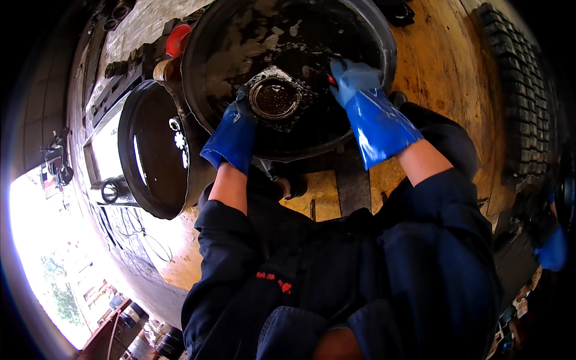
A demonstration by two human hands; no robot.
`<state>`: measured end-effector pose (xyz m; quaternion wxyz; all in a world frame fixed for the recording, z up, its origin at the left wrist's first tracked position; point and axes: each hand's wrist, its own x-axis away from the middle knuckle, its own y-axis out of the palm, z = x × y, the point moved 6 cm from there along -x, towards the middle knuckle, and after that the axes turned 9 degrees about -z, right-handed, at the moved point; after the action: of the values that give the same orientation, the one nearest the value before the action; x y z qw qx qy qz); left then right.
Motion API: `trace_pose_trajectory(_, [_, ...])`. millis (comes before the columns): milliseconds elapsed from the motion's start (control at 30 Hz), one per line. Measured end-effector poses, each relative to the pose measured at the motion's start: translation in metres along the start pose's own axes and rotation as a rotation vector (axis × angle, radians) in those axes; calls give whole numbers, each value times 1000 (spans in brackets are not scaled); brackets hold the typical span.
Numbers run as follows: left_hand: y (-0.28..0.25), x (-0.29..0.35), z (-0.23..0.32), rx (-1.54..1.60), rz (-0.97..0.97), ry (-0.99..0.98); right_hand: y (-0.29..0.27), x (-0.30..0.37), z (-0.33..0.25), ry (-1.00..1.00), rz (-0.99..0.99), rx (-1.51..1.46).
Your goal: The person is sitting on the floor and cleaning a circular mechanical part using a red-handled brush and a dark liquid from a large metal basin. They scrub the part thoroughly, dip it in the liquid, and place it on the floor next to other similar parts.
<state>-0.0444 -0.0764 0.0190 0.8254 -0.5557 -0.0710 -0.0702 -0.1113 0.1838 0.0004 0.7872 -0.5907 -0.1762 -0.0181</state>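
A round metal part [274, 98] with a wide ring-shaped opening and a squarish wet flange sits in a large black tub [193, 78] of dark liquid. My left hand [237, 123], in a blue rubber glove, grips the part at its left edge, with the fingertips partly hidden in shadow. My right hand [358, 84], in a matching glove, is closed over the right side of the tub, apart from the part. A small red thing [331, 80] shows at its fingers; the rest of it is hidden.
Left of the tub stands a drum [159, 150] with dark liquid inside. A metal cylinder [109, 191] lies beyond it, and a red round object [177, 40] is near the tub's rim. Rows of black blocky parts [519, 96] line the right. A blue glove [552, 249] shows at far right.
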Motion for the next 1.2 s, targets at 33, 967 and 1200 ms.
trace_pose_trajectory(33, [2,-2,0,54,-13,-11,18,1,-14,53,288,406])
trace_pose_trajectory(967, [63,17,19,1315,-275,-35,7,63,-1,3,-494,-1034])
trace_pose_trajectory(1200, [64,24,56,361,-266,190,8,57,-24,-155,-443,-1086])
